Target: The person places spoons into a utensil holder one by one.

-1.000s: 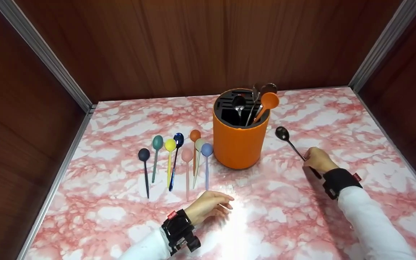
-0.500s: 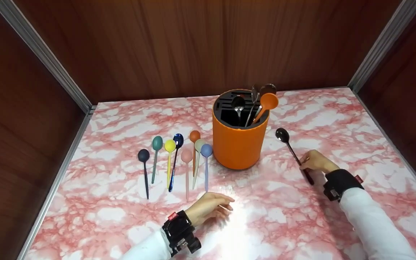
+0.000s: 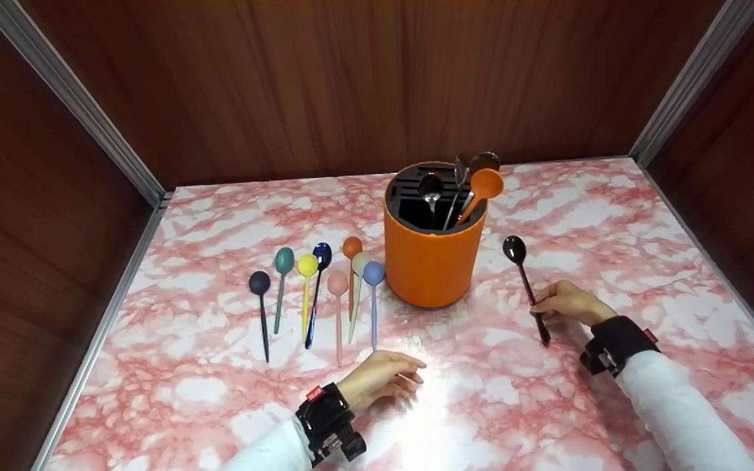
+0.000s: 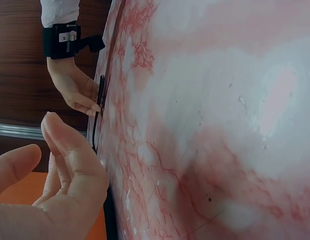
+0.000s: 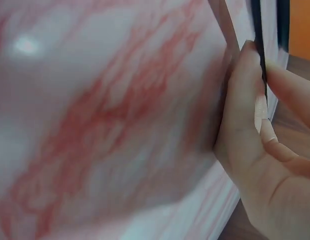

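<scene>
My right hand (image 3: pixel 567 302) pinches the lower handle of a dark, shiny long-handled spoon (image 3: pixel 525 280) to the right of the orange holder (image 3: pixel 430 268). Its bowl points away from me. In the right wrist view, thumb and fingertips close on the thin dark handle (image 5: pixel 260 30). My left hand (image 3: pixel 382 378) hovers over the table in front of the holder, fingers loosely bent with nothing between them; the left wrist view shows the same hand (image 4: pixel 70 175) with a gap between thumb and fingers.
Several coloured long-handled spoons lie left of the holder, among them a yellow spoon (image 3: pixel 307 265), a teal spoon (image 3: pixel 284 260) and a pink spoon (image 3: pixel 338 284). Silver spoons and an orange spoon (image 3: pixel 487 184) stand in the holder. Wood-look panels (image 3: pixel 324 85) enclose the marbled table (image 3: pixel 220 418).
My right hand has drawn left and toward me, turning the dark spoon so its handle end swings left and it lies more nearly straight. The left hand stays almost still.
</scene>
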Demonstrator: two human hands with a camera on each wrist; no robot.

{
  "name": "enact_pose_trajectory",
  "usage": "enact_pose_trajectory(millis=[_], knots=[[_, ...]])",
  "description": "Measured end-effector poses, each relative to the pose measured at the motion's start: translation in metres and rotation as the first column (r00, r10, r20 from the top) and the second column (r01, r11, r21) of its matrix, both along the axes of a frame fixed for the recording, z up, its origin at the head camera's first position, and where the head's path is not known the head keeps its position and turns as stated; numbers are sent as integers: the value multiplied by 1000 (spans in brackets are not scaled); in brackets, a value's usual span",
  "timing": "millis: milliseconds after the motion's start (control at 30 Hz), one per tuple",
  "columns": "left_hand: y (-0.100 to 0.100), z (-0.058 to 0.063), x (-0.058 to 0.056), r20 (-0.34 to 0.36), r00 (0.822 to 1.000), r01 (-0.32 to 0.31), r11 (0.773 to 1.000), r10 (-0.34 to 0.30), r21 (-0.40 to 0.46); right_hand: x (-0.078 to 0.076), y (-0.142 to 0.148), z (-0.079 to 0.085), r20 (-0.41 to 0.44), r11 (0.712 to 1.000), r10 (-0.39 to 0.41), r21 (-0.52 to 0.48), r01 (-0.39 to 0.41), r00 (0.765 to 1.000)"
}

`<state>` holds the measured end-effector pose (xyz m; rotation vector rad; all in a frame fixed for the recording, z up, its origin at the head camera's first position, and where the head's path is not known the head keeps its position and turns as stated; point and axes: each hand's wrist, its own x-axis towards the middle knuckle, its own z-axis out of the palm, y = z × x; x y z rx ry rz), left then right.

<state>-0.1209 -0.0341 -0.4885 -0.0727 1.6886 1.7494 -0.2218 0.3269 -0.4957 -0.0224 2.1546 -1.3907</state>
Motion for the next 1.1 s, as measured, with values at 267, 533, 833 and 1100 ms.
enact_pose_trajectory(millis=[267,533,833,1100], knots=[[1,-2,0,7,1000,6,1000,-6,1,6,-5,-2,101,989,-13,-148,28,995],[2,-4,1,13,1000,-3,1000,3,-6,16,-20,-1,185,962,-49,-257,96,981],[5,-5,0,4,1000,9,1000,-9,8,29,-35,1,217,929,-10,-359,89,976],[10,-3,-1,10,1000,9,1000,-10,21,40,-52,-1,186,901,-2,-426,83,983]])
